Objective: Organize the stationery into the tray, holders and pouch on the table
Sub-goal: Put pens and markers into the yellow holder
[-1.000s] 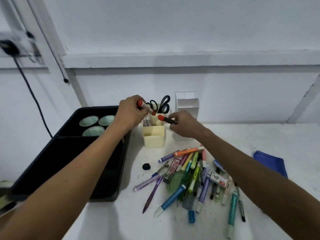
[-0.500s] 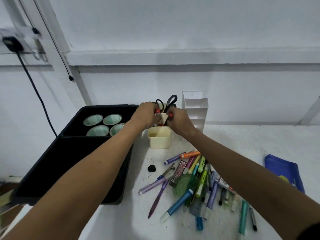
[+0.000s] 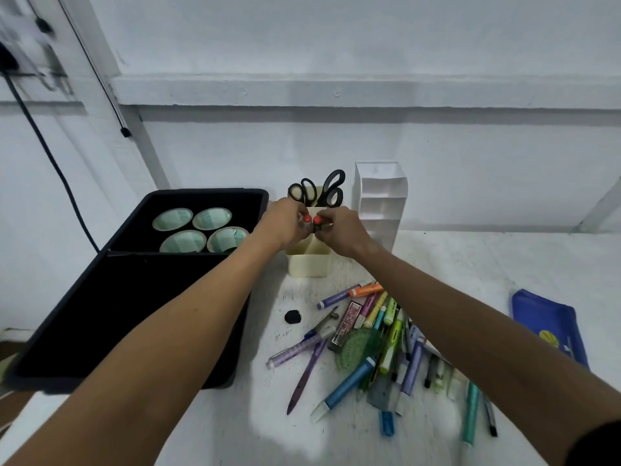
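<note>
Both my hands meet over the cream pen holder [image 3: 309, 265]. My left hand [image 3: 282, 223] pinches one red-capped marker [image 3: 306, 220] upright, its lower part down in the holder. My right hand [image 3: 341, 232] pinches a second red-capped marker [image 3: 317, 222] right beside it. Two black-handled scissors [image 3: 319, 191] stand in the holder's rear compartment. A loose pile of pens and highlighters [image 3: 379, 334] lies on the white table in front of the holder. The black tray [image 3: 134, 317] sits to the left, and the blue pouch [image 3: 551, 324] lies at the right.
Several tape rolls [image 3: 198, 228] fill the tray's far compartment. A tall white tiered holder [image 3: 381, 203] stands just right of the cream one. A small black eraser [image 3: 293, 316] lies near the tray. A black cable [image 3: 50, 156] hangs down the wall at left.
Both hands brought their red-capped markers together from apart and lowered them upright into the cream holder. The camera view shifted slightly left and closer.
</note>
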